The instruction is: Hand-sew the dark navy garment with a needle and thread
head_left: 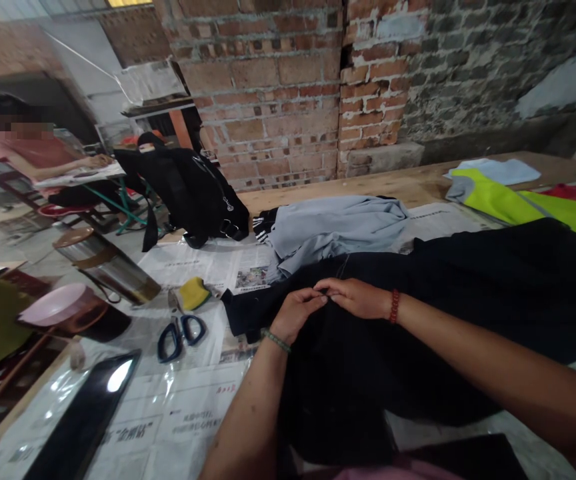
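A dark navy or black garment (448, 280) lies spread across the table in front of me, its narrow end (253, 308) pointing left. Over its middle, the fingertips of my hands meet. My left hand (299, 310), with a green bead bracelet at the wrist, is closed in a pinch on the dark cloth. Opposite it, my right hand (361, 298), wearing a red bead bracelet, has thumb and forefinger pressed together; anything small between them is too fine to make out. A light thread or seam line shows on the cloth just above the fingers.
Left of the garment lie scissors (179, 330), a yellow sponge (195, 293) and a dark phone or tablet (85, 417) on newspaper. A steel flask (108, 263), pink bowl (61, 305) and black bag (188, 193) stand beyond. Grey (335, 223) and neon-yellow clothing (498, 193) lie behind. A person (43, 150) sits far left.
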Demonstrator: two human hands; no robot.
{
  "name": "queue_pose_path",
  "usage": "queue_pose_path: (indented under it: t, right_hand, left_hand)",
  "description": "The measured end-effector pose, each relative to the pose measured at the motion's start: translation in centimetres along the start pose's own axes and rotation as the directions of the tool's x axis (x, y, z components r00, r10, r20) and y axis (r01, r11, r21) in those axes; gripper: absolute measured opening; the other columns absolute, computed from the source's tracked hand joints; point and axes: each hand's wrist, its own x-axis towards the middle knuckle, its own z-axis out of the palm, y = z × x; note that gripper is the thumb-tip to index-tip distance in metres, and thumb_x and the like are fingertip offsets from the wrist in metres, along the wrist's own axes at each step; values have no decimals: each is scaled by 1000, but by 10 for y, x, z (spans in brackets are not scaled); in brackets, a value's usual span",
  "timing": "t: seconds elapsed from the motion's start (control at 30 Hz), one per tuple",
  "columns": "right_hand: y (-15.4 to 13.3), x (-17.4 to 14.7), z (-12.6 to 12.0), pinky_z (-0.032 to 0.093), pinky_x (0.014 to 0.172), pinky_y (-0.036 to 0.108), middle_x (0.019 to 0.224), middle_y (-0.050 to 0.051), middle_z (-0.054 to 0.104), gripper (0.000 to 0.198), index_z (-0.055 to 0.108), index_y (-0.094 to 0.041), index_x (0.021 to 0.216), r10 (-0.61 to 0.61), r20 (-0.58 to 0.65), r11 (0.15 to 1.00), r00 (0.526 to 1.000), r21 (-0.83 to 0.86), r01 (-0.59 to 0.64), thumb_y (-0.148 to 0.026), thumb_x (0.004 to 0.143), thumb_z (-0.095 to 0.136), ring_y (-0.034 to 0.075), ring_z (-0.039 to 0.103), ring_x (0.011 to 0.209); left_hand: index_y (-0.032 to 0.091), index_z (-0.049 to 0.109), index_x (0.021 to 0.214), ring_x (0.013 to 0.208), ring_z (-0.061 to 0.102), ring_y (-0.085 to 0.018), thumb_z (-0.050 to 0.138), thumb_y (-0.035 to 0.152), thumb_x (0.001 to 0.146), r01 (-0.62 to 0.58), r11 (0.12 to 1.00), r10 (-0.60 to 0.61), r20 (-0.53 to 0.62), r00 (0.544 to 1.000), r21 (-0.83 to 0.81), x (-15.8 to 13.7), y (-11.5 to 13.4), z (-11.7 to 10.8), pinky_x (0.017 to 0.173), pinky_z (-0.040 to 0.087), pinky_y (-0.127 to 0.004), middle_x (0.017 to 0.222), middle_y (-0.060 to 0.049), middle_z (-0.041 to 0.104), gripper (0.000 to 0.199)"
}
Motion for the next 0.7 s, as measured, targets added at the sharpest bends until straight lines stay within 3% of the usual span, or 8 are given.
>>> queue_pose_path:
  t: [0.1, 0.2, 0.27, 0.4, 0.57, 0.7]
  right_hand:
    - [2, -3, 2, 42, 82, 32, 101, 5, 58, 39, 47, -22, 113, -43, -123, 999, 991, -38, 38, -7, 78, 37, 15, 54, 94]
    - [0, -11, 2, 43, 79, 31, 96, 6, 57, 29, 54, -23, 101, -66, -323, 996, 944, -74, 44, -11, 79, 40, 15, 54, 89]
    - [-4, -16, 4, 44, 76, 31, 92, 5, 57, 22, 56, -23, 96, -90, -390, 993, 916, -100, 55, -16, 78, 45, 16, 54, 86]
    - [-11, -17, 13, 43, 76, 34, 85, 5, 59, 16, 57, -22, 90, -133, -399, 984, 907, -163, 72, -25, 75, 55, 18, 52, 83]
    - [-9, -10, 24, 43, 73, 31, 76, 3, 59, 8, 58, -22, 79, -80, -458, 992, 886, -120, 28, -22, 78, 51, 15, 53, 76]
    - [-5, -10, 31, 42, 73, 29, 77, 3, 59, 8, 58, -22, 81, -66, -494, 996, 867, -82, 29, -21, 78, 51, 15, 53, 77]
  left_hand:
    - [14, 65, 65, 61, 50, -10, 71, 31, 53, 12, 1000, -12, -7, 1000, -24, 0, 1, 0, 62, 36, -22, 62, 2, 59, 22]
    - [14, 65, 63, 60, 50, -10, 71, 31, 54, 33, 998, -33, -7, 999, -46, -1, 1, -1, 61, 36, -22, 61, 1, 60, 20]
    - [14, 64, 62, 57, 49, -9, 71, 31, 55, 59, 996, -59, 5, 998, -69, -1, 2, -1, 58, 36, -22, 59, 2, 59, 20]
    - [14, 64, 62, 57, 49, -9, 70, 30, 56, 65, 994, -63, 19, 998, -83, -2, 2, -1, 57, 35, -21, 58, 2, 58, 18]
    - [13, 64, 61, 58, 48, -10, 70, 31, 54, 48, 998, -48, -11, 999, -37, -1, 3, -1, 58, 35, -22, 59, 1, 57, 20]
    - [14, 65, 61, 59, 47, -10, 69, 30, 57, 43, 999, -43, -6, 999, -21, -1, 2, -1, 58, 34, -21, 60, 1, 57, 17]
